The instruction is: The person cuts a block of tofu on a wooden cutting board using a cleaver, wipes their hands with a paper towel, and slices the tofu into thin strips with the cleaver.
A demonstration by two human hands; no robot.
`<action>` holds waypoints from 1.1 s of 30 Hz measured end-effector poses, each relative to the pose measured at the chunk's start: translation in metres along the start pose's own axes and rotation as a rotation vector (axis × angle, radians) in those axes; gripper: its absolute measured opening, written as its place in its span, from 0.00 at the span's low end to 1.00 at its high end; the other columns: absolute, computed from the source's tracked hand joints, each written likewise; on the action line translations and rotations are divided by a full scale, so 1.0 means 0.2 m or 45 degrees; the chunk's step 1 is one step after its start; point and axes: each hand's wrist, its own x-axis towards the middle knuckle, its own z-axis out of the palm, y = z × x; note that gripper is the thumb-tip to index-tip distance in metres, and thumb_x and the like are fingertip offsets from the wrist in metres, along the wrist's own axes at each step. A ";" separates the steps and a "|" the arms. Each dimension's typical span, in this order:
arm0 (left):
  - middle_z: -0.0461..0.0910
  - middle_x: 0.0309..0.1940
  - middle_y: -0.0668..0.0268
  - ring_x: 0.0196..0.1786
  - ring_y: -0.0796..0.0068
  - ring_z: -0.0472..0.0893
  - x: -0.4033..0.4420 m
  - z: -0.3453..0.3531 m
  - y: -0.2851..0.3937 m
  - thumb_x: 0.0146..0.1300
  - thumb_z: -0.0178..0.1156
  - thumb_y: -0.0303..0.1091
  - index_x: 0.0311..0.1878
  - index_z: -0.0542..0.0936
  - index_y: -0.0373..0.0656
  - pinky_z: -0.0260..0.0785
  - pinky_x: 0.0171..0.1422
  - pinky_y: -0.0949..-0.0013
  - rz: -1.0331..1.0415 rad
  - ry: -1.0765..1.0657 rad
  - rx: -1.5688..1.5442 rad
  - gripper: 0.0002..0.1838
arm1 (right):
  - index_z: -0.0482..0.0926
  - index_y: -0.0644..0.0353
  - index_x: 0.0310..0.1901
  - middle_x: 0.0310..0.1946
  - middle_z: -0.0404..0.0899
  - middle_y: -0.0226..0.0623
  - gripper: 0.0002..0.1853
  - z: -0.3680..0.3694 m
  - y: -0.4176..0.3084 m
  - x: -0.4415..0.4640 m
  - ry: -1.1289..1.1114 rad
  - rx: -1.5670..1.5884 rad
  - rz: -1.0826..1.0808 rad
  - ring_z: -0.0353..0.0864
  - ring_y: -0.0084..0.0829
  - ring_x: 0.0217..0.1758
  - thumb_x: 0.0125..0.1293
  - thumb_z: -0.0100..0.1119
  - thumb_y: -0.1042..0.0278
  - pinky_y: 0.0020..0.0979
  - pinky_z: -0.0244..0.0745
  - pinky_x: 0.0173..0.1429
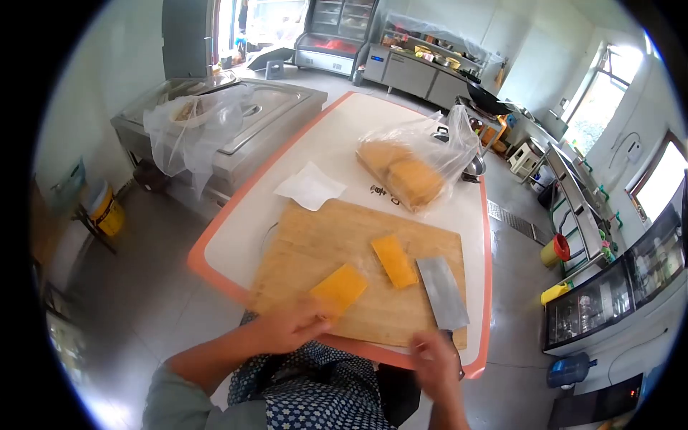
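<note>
My left hand (297, 326) has its fingers closed at the near end of a flat yellow-orange rectangular slab (344, 284). A second slab of the same colour (394, 261) lies on the wooden cutting board (304, 240). To the right of it rests a cleaver (442, 292), its broad blade flat on the board and its dark handle pointing toward me. My right hand (433, 362) is beside that handle at the board's near edge. Its fingers look curled but are smeared by motion, so whether they touch the handle is unclear.
Behind the board, a clear plastic bag (451, 154) holds more orange-brown slabs (412, 179) on the white table with an orange rim (236, 244). White paper (312, 186) lies at the board's far left corner. A steel counter (279, 107) stands to the left.
</note>
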 end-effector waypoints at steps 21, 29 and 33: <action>0.71 0.70 0.48 0.72 0.42 0.68 0.17 0.15 -0.12 0.66 0.66 0.49 0.70 0.74 0.35 0.62 0.76 0.45 0.081 0.285 0.622 0.35 | 0.71 0.63 0.61 0.28 0.73 0.30 0.14 -0.46 -0.02 0.17 0.454 0.093 0.145 0.73 0.21 0.27 0.79 0.57 0.70 0.26 0.73 0.32; 0.77 0.66 0.51 0.73 0.47 0.71 0.30 0.07 -0.23 0.70 0.65 0.42 0.67 0.77 0.34 0.66 0.76 0.50 0.354 0.063 0.647 0.28 | 0.73 0.63 0.64 0.36 0.81 0.47 0.20 -0.31 -0.27 0.28 -0.278 -0.227 0.325 0.83 0.42 0.35 0.74 0.61 0.71 0.39 0.79 0.42; 0.77 0.66 0.50 0.71 0.46 0.74 0.33 0.05 -0.21 0.69 0.66 0.39 0.64 0.79 0.31 0.70 0.73 0.52 0.454 0.055 0.604 0.26 | 0.75 0.61 0.61 0.40 0.82 0.48 0.19 -0.17 -0.21 0.35 -0.397 -0.457 -0.133 0.85 0.52 0.39 0.71 0.63 0.68 0.47 0.81 0.42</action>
